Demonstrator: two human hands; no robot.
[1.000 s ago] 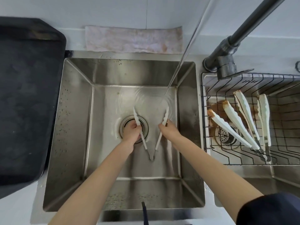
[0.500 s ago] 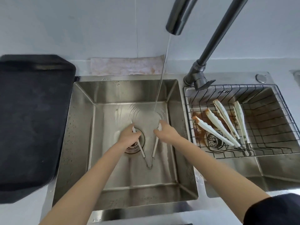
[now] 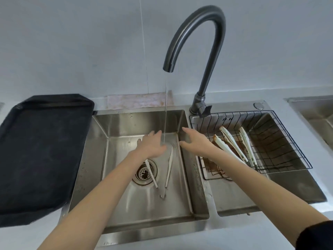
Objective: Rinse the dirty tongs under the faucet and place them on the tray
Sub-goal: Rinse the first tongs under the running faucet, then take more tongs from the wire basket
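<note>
Both hands have let go of the white-armed metal tongs [image 3: 163, 175] since the earlier frames and lifted toward the water, and the view has tipped up to take in the whole tap. Landmark: the round steel drain strainer [image 3: 143, 173] in the left stainless sink basin [image 3: 187, 201]. Nearest, the tongs lie spread in a V on the basin floor, hinge on the near side of the strainer, one arm crossing its right edge, the other further right. Just beyond the strainer, the left hand [image 3: 153, 146] hovers with fingers spread, holding nothing and hiding that arm's tip. Right of it, past the thin water stream [image 3: 164, 112], the right hand [image 3: 193, 142] is likewise splayed and empty.

To rinse well, I judge each tip should be brought squarely into that stream and rubbed.

Right of the strainer, more soiled tongs wait in the black wire basket [image 3: 295, 150]. Far left sits the dark rectangular tray [image 3: 39, 150]; behind rises the grey gooseneck faucet [image 3: 205, 56].
</note>
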